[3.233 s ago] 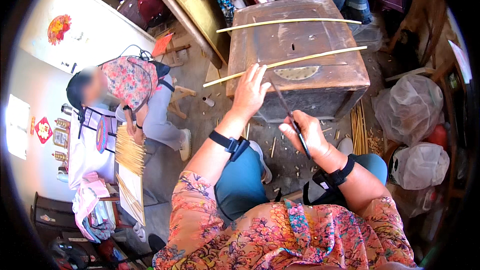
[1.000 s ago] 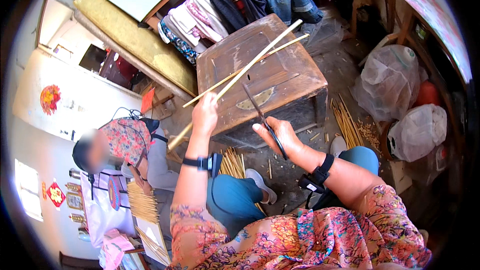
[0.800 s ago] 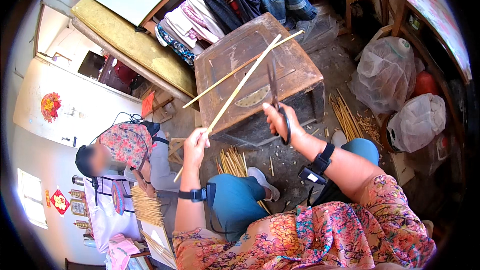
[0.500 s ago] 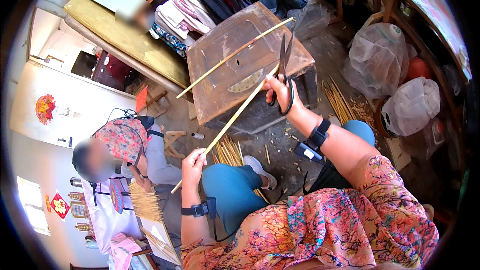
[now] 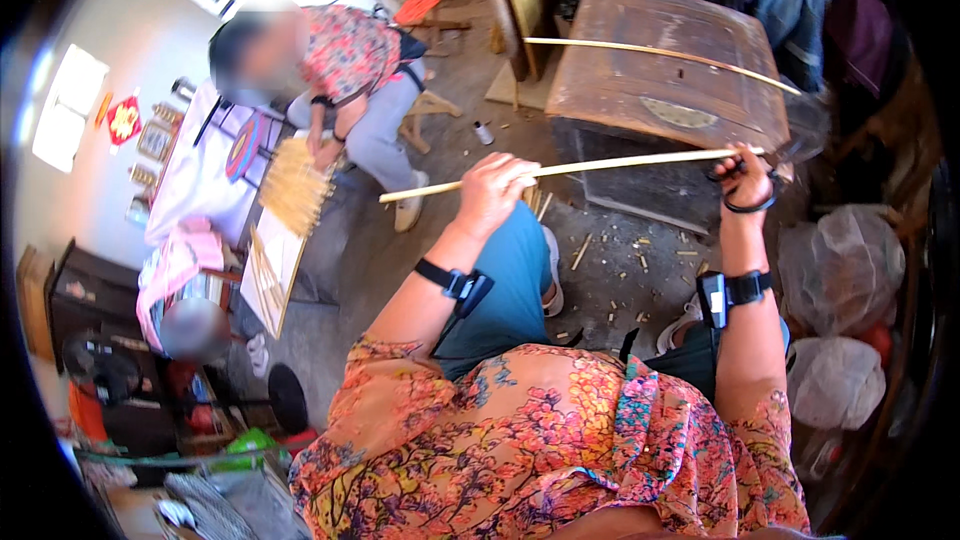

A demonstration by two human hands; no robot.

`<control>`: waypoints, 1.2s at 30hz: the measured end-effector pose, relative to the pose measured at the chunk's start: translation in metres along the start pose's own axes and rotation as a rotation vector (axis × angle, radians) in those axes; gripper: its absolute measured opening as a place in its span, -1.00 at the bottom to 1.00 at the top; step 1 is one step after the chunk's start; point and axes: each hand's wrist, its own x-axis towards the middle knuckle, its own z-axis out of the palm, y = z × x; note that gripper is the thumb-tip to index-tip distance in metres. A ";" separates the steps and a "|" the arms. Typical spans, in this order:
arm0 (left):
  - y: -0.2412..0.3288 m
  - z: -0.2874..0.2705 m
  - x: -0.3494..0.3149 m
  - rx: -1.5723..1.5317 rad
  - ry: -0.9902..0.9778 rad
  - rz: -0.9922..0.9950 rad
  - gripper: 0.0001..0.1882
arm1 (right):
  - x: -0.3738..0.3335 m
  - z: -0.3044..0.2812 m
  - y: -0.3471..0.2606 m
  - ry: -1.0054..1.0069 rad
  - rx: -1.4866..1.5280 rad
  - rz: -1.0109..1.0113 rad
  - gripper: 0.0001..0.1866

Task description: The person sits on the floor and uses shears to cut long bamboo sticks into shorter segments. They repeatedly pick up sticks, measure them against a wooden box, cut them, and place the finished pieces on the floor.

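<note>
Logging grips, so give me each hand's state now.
Left hand: closed on the pale stick.
Right hand: closed, holding black-handled scissors and the stick's right end.

Pale stick (image 5: 620, 162) in left hand (image 5: 495, 192) and right hand (image 5: 745, 180) (black scissors (image 5: 752, 209) in the latter), near wooden chest (image 5: 620, 80)

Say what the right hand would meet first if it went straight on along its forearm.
Probably the brown wooden chest, near its right front corner; height is hard to judge, so the right hand might instead pass above the top.
</note>
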 end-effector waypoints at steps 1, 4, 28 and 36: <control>-0.001 0.002 -0.001 0.022 -0.002 0.010 -0.81 | 0.000 -0.001 0.000 -0.001 0.020 -0.006 -0.79; -0.002 0.006 -0.006 0.071 -0.003 0.022 -0.82 | 0.001 -0.009 0.004 -0.027 0.047 -0.025 -0.77; -0.080 -0.052 -0.078 -0.997 0.922 -0.753 -0.52 | -0.012 0.013 0.000 -0.021 -0.009 -0.032 -0.84; -0.079 -0.041 -0.037 -1.432 1.002 -0.615 -0.75 | -0.029 0.020 0.008 -0.071 0.043 -0.016 -0.78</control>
